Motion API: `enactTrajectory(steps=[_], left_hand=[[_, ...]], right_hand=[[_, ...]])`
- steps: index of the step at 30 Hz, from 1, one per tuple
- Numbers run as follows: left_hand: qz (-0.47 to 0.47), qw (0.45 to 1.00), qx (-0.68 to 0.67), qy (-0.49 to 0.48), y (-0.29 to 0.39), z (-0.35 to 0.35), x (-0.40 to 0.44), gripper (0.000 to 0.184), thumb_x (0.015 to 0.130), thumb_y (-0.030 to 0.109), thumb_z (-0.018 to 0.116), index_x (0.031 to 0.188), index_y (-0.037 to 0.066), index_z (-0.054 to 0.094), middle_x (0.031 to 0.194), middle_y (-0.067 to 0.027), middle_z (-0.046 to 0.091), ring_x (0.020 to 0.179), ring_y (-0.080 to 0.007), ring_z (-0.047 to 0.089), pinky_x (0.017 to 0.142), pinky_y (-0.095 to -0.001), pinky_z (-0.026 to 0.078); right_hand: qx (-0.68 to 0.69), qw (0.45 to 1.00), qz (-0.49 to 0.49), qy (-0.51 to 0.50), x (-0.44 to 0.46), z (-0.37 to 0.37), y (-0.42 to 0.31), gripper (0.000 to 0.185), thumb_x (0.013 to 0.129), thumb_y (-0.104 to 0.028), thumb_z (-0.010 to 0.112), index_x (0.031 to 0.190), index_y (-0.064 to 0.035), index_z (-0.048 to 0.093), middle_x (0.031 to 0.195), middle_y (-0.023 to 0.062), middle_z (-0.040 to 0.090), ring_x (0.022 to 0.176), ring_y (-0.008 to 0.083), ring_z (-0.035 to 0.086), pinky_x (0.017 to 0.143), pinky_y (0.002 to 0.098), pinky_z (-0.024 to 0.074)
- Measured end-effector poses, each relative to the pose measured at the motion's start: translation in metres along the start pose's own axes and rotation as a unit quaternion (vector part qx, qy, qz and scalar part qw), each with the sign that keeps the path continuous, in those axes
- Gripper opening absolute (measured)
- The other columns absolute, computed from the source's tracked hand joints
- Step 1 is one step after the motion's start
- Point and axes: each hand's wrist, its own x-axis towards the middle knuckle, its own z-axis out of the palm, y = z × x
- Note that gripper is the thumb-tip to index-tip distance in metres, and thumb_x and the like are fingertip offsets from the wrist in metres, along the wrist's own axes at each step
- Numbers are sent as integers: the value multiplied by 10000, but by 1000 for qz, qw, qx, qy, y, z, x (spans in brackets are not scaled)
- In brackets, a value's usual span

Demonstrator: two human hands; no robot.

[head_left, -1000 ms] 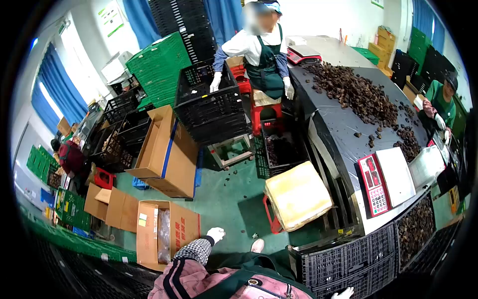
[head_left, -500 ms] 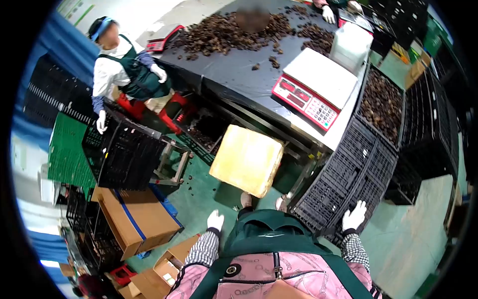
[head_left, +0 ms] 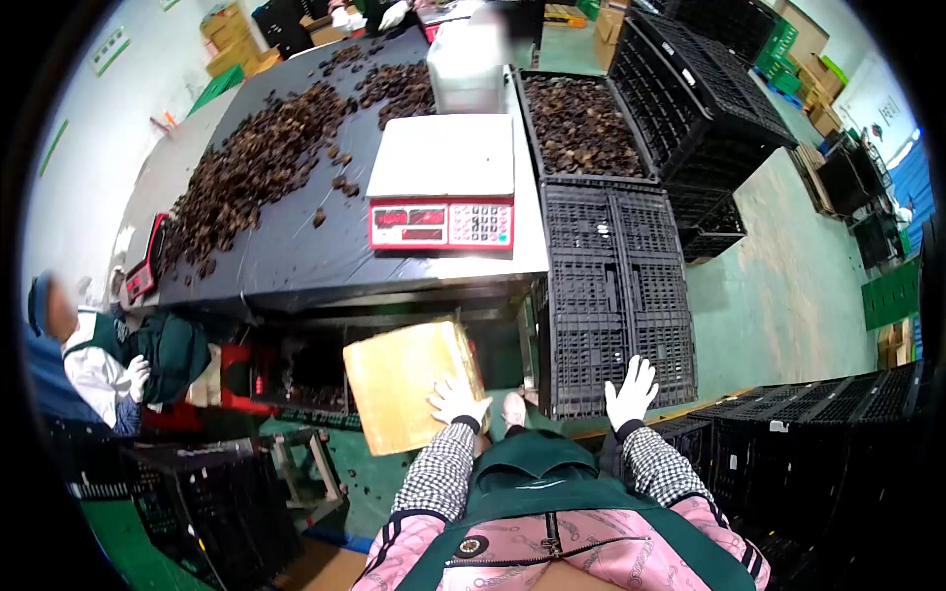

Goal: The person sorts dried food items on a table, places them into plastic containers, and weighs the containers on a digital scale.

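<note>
My left hand (head_left: 458, 401), in a white glove, has its fingers spread over the right edge of a yellowish, tape-covered box (head_left: 399, 384). Whether it presses on the box I cannot tell. My right hand (head_left: 631, 394), gloved in white too, lies with fingers apart at the near end of a black slatted crate (head_left: 621, 286). Neither hand holds anything. Beyond the box, a white-topped scale (head_left: 441, 182) with a red keypad panel stands at the table's near right corner. Behind the scale is a translucent plastic bin (head_left: 468, 69).
Dark brown mushroom-like pieces (head_left: 266, 148) are heaped on the dark-covered table (head_left: 296, 261). More fill a crate (head_left: 581, 128) past the slatted one. Black crates are stacked at right (head_left: 690, 89) and lower right (head_left: 818, 443). A gloved co-worker (head_left: 99, 364) sits at left, near another red scale (head_left: 148, 261).
My view has turned to the right. My left hand has moved from beside my body to over the yellowish box. My right hand stays at the slatted crate, fingers now more spread.
</note>
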Motion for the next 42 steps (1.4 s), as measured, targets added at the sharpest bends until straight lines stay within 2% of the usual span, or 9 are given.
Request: enactTrajectory(steps=[4,11,20,25,29,31,33,40,42], left_hand=[[6,998,55,9,-4,8,-8,1346,713,525,860,1631,90,-23,1685,-240,33,1508,-531,126,1129,-711,284],[45,993,112,3,-61,24,-24,1339,712,472,876,1631,91,-20,1680,-257,49,1496,-548,158,1126,-710,288],[171,979,90,-70,-113,10,-2,935,922,357,683,1641,241,97,1696,-171,91,1458,-527,281,1111,-658,368],[223,955,47,-191,-157,33,89,715,930,433,633,1535,176,352,1541,-179,407,1378,-414,438,1106,-512,411],[151,951,-140,-232,-186,-10,132,601,856,440,707,1351,105,649,1324,-162,674,1241,-298,623,1061,-386,459],[66,987,-89,-118,-191,-42,137,544,854,511,685,1262,154,715,1277,-147,697,1173,-321,660,999,-402,506],[76,994,12,-83,-213,-54,172,517,820,511,690,1152,121,764,1201,-155,726,1150,-312,676,988,-406,520],[28,987,125,-94,-231,-79,274,440,916,425,570,1204,123,711,1146,-126,724,1085,-292,682,969,-423,518],[-1,989,118,-91,-239,-73,298,415,952,385,527,1234,126,687,1121,-115,725,1060,-289,682,966,-429,515]], right_hand=[[-12,999,17,-28,2,-3,-2,943,921,-451,639,1627,-63,151,1656,235,193,1528,433,169,1210,619,145],[-27,999,10,-20,4,-4,-3,939,918,-425,639,1629,-60,146,1654,229,205,1524,424,179,1221,592,148],[-26,1000,2,11,3,3,1,924,928,-401,645,1630,-69,144,1653,210,214,1525,413,190,1219,579,164],[-9,1000,14,-3,4,-1,0,945,919,-428,635,1639,-89,127,1667,192,210,1537,407,170,1223,580,153],[9,999,31,-35,4,-13,-4,930,922,-433,629,1636,-86,144,1668,207,202,1548,401,150,1230,578,129],[-3,998,48,-48,5,-17,-8,911,935,-438,621,1632,-83,156,1669,199,202,1551,385,149,1237,562,125],[-17,997,59,-48,5,-18,-11,891,944,-427,613,1631,-84,160,1669,190,207,1555,371,145,1240,552,123],[40,987,157,10,12,13,-21,725,948,-252,617,1585,-85,314,1628,175,296,1539,376,197,1225,572,155],[25,981,191,25,21,-9,-45,655,960,-330,604,1514,-44,402,1554,225,386,1458,405,323,1154,578,293]])
